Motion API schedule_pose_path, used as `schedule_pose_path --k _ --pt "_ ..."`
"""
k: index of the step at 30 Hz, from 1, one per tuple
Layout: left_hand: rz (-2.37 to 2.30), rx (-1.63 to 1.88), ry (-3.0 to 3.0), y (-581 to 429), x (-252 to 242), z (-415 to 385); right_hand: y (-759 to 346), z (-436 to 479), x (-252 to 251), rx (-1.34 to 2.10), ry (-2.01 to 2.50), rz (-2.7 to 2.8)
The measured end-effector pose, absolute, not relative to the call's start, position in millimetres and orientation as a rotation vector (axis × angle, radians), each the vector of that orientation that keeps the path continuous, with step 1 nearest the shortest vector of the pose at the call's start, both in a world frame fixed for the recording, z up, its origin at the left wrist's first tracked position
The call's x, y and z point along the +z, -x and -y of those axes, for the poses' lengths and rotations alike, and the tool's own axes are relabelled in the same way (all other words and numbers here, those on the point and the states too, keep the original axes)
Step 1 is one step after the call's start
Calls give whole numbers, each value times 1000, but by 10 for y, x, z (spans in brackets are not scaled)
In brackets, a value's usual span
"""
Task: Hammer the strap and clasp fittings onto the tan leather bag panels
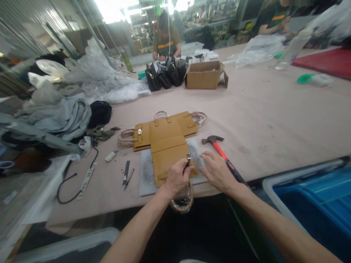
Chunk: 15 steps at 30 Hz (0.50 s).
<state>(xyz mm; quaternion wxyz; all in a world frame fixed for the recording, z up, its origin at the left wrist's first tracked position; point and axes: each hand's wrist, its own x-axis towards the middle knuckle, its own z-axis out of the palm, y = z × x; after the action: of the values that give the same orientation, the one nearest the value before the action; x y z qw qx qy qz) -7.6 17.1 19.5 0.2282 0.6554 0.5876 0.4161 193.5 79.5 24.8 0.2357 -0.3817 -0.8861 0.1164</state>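
A tan handbag (169, 146) lies before me on a grey speckled board (145, 182), its wrapped loop handle (182, 209) hanging over the table's front edge. My left hand (177, 178) rests on the lower part of the bag, thumb and finger pinched on a short strap with a shiny metal clasp (188, 156) at its upper end. Just right of the bag, my right hand (216, 171) hovers over the board's edge, fingers apart and holding nothing. Beneath and behind this bag lie other tan bag parts (186, 122) with plastic-wrapped handles.
A claw hammer (218, 146) with a red and black handle lies beside my right hand. Left are a flat blade (126, 171), tweezers (129, 179) and a white small bottle (111, 156). Farther back stand black bags (164, 78), a cardboard box (204, 78) and a person (166, 40).
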Motion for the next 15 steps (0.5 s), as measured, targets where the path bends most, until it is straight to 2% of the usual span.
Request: schedule_pose_path --k 4,9,12,15 --pt "-1570 1221 -1612 86 168 -237 -1667 -573 157 471 971 2512" --pt "-1563 1547 -957 349 301 -358 -1650 -545 189 448 1066 2575" --pt "-1640 1603 -964 829 467 -268 -1660 -564 225 434 1052 2593" --pt "-1949 1517 -1022 1491 574 7 -1652 -566 224 392 1030 2594"
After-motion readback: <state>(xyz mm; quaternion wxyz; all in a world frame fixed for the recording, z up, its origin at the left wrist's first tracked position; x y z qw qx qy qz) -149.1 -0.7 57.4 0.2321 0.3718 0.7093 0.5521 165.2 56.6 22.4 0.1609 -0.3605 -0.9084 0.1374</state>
